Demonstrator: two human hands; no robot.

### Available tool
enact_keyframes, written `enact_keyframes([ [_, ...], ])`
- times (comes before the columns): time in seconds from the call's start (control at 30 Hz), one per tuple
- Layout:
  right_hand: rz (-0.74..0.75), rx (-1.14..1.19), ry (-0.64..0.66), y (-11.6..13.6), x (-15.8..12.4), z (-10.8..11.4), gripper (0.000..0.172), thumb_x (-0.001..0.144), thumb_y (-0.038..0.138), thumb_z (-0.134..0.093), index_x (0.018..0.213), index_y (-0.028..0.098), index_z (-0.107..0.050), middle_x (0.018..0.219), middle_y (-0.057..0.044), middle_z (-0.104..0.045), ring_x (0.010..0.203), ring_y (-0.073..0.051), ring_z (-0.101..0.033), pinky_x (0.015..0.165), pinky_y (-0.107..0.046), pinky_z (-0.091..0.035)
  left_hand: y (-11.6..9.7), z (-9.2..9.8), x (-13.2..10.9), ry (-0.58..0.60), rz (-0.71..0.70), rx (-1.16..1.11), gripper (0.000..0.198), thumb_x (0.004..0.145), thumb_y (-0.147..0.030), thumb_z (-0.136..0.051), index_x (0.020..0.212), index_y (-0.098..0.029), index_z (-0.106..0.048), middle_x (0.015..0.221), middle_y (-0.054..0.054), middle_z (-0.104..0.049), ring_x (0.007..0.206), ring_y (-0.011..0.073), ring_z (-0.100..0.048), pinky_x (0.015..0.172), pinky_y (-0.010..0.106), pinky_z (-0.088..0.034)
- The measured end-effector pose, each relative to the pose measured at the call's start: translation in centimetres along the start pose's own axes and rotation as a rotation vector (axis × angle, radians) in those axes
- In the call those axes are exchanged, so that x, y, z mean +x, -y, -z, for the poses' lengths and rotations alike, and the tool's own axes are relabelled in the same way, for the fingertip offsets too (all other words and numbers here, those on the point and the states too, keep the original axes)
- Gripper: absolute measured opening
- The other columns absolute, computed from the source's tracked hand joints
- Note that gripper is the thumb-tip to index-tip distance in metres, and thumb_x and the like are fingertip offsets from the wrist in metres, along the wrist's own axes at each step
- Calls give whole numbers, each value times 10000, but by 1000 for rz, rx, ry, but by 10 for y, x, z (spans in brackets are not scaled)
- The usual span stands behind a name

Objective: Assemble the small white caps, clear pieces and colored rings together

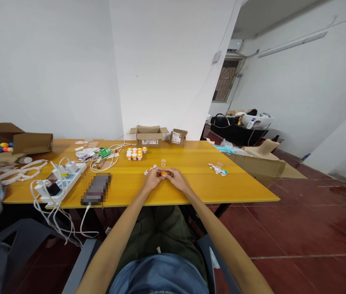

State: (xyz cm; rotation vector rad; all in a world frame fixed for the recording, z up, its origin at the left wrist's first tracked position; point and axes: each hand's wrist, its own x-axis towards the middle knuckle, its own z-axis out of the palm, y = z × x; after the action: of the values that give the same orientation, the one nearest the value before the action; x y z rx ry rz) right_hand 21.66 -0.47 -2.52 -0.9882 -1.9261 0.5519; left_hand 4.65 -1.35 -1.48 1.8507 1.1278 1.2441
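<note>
While both hands (152, 179) grip a small orange object (164, 174), clear container (163, 163) just beyond, bottles (134, 155) clustered leftward

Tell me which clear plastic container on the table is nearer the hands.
The near container, just beyond the left hand and right hand, which hold an orange piece. The other clear container is farther right, beside white and teal pieces.

Bottles (134, 154): on the table (237, 188), left of the cup (163, 163)
Box (150, 142): far edge, past the bottles
Phone (97, 188): near edge, left
Plugs (70, 165): left of the phone
</note>
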Motion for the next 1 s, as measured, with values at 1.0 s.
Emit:
enact_keyframes([
  [1.0, 37, -84, -3, 6, -3, 2, 211, 870, 308, -635, 1025, 256, -768, 919, -53, -725, 825, -214, -648, 799, -350, -528, -3, 0, -1, -18, -14, -6, 233, 679, -54, -772, 860, -188, -712, 895, 46, -774, 906, 216, -738, 891, 380, -590],
])
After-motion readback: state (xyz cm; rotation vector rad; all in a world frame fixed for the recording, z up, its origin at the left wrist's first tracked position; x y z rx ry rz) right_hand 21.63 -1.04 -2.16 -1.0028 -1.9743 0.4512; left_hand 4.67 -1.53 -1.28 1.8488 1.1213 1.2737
